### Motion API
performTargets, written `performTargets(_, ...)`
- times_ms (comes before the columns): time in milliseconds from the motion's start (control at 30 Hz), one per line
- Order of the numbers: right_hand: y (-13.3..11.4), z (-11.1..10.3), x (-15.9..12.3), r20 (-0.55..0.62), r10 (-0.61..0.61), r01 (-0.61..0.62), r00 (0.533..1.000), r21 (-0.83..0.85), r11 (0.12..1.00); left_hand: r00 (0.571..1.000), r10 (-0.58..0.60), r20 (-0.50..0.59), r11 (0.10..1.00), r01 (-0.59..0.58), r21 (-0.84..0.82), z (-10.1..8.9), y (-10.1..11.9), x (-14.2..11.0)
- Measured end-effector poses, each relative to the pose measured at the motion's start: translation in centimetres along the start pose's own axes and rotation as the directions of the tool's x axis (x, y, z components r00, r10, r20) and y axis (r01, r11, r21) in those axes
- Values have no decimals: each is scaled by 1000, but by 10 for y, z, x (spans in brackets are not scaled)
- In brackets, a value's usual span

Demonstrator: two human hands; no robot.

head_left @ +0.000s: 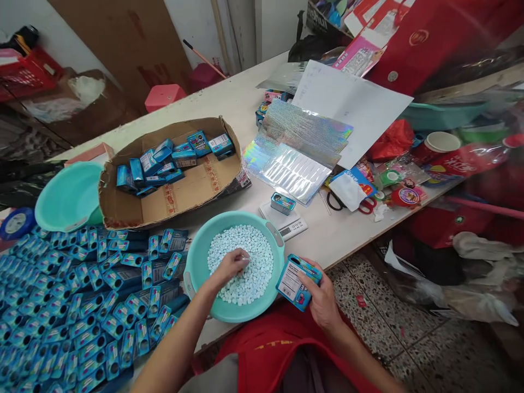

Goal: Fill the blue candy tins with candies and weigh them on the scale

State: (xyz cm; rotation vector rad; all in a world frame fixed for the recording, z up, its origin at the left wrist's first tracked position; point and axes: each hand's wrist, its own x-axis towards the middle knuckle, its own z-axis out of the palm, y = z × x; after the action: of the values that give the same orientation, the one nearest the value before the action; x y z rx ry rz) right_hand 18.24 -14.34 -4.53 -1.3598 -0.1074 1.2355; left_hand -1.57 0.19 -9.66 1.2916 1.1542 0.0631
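My left hand (pixel 231 264) reaches into a teal basin (pixel 196 256) full of small pale-blue tablets (pixel 256 259), its fingers curled down into the pile. My right hand (pixel 321 297) grips a small blue box (pixel 295 281) at the basin's right rim, over the table edge. A small blue tin (pixel 283 203) rests on a white digital scale (pixel 289 221) just behind the basin.
Several blue boxes (pixel 82 305) cover the table at left. A cardboard carton (pixel 192 188) holds more boxes. An empty teal basin (pixel 67 196) sits far left. Holographic sheets (pixel 298 147), white paper (pixel 352 103), scissors (pixel 360 206) and clutter lie right.
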Motion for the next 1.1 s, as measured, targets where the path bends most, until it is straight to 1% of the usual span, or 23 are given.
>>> performTargets(33,-1,0,1,-15,-1,1,1000,8,1000,998,-65,25,984,69,-163,-4,0,0)
performTargets(67,-3,0,2,-28,-2,2,1000,16,1000,991,-120,56,951,130,-280,-7,0,1)
performTargets(100,-4,-1,4,-37,-3,4,999,23,1000,984,-156,84,924,175,-340,-9,2,2)
performTargets(133,-6,-1,5,-46,-6,8,999,30,1000,978,-179,105,915,205,-346,-10,5,4)
performTargets(167,-7,-2,6,-53,-11,13,999,34,999,974,-192,118,924,220,-312,-10,11,5)
performTargets(200,-9,-3,8,-61,-17,19,998,39,999,974,-190,126,943,216,-251,-11,19,7)
performTargets(267,-10,-4,11,-75,-27,31,997,50,998,981,-134,143,984,148,-95,-13,45,12)
performTargets(333,-11,-5,13,-87,-39,44,995,56,997,988,-17,153,997,6,71,-17,80,19)
performTargets(367,-12,-6,15,-90,-43,48,995,58,997,987,62,148,983,-86,161,-18,99,26)
performTargets(400,-12,-6,16,-91,-44,50,995,60,997,980,150,134,949,-181,259,-18,118,34)
performTargets(467,-13,-7,18,-92,-43,49,995,67,997,942,321,94,825,-327,460,-16,152,55)
performTargets(533,-14,-8,19,-95,-39,46,995,71,996,897,433,87,670,-384,635,-9,176,80)
performTargets(567,-15,-10,20,-98,-40,47,994,71,996,883,459,98,597,-388,702,-5,184,91)
performTargets(667,-16,-14,22,-112,-45,53,993,73,996,866,472,165,413,-383,826,5,194,116)
performTargets(733,-16,-18,23,-126,-46,56,991,79,995,855,475,207,350,-400,847,7,194,121)
performTargets(800,-15,-21,25,-136,-42,54,990,87,995,840,492,228,342,-428,837,7,194,121)
performTargets(867,-14,-23,27,-141,-36,49,989,90,995,828,517,218,364,-443,819,3,194,119)
performTargets(1000,-15,-25,29,-142,-31,42,989,81,996,824,551,136,447,-429,785,-4,195,118)
performTargets(1033,-16,-25,29,-143,-29,41,989,79,996,813,570,123,457,-437,774,-3,194,118)
performTargets(1067,-18,-23,29,-145,-29,40,989,76,996,794,594,130,447,-460,767,0,193,118)
performTargets(1100,-20,-22,29,-146,-26,36,989,71,997,772,616,157,414,-486,770,4,190,118)
